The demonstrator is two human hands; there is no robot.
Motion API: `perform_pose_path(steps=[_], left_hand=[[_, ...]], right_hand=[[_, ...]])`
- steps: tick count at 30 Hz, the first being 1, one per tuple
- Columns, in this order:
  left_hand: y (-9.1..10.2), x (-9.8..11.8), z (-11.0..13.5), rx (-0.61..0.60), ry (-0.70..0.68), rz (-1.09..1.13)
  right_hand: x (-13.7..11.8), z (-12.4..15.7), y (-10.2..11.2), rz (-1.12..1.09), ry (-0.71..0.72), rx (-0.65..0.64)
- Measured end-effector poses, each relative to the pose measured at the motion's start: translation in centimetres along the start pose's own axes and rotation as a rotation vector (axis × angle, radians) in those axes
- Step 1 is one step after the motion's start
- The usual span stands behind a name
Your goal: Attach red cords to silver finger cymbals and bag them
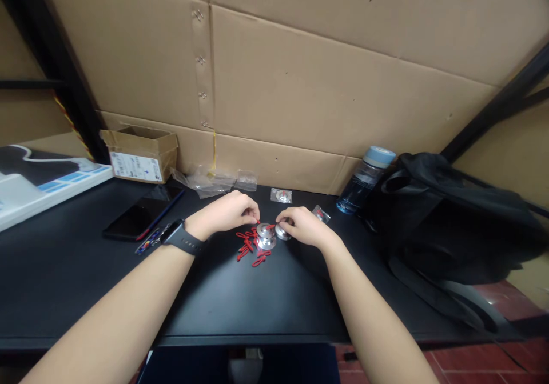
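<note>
Two small silver finger cymbals lie overlapped on the black table, an upper one (265, 231) and a lower one (267, 243). Another silver cymbal (282, 234) sits just to their right, partly hidden beneath my right hand (303, 225). The fingertips of that hand are pinched on a red cord (271, 226) by the upper cymbal. My left hand (231, 211), with a dark watch on its wrist, is closed at the fingertips on a bit of red cord (258, 222). Several looped red cords (244, 246) are heaped beside the cymbals.
Behind the hands lie a wrapped cymbal (282, 196), another small packet (321, 215) and clear plastic bags (206, 182). At left are a phone (143, 215), a cardboard box (141, 154) and a power strip (64, 192). A bottle (364, 181) and black backpack (450, 218) stand at right.
</note>
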State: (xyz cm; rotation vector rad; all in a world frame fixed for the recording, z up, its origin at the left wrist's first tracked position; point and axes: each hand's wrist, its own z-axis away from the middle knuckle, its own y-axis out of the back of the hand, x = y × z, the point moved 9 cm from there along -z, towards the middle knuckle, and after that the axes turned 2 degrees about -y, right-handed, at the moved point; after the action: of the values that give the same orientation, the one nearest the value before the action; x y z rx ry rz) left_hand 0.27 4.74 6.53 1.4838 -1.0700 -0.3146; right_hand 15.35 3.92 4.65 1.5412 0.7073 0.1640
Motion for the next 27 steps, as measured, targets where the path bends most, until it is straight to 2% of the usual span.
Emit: perform_pose_path(steps=[11, 27], left_hand=[[-0.17, 0.07, -0.22, 0.043, -0.025, -0.036], [-0.66, 0.65, -0.26, 0.002, -0.019, -0.047]], right_hand=[[0.16, 0.05, -0.26, -0.031, 0.061, -0.043], [-0.45, -0.12, -0.67, -0.029, 0.032, -0.048]])
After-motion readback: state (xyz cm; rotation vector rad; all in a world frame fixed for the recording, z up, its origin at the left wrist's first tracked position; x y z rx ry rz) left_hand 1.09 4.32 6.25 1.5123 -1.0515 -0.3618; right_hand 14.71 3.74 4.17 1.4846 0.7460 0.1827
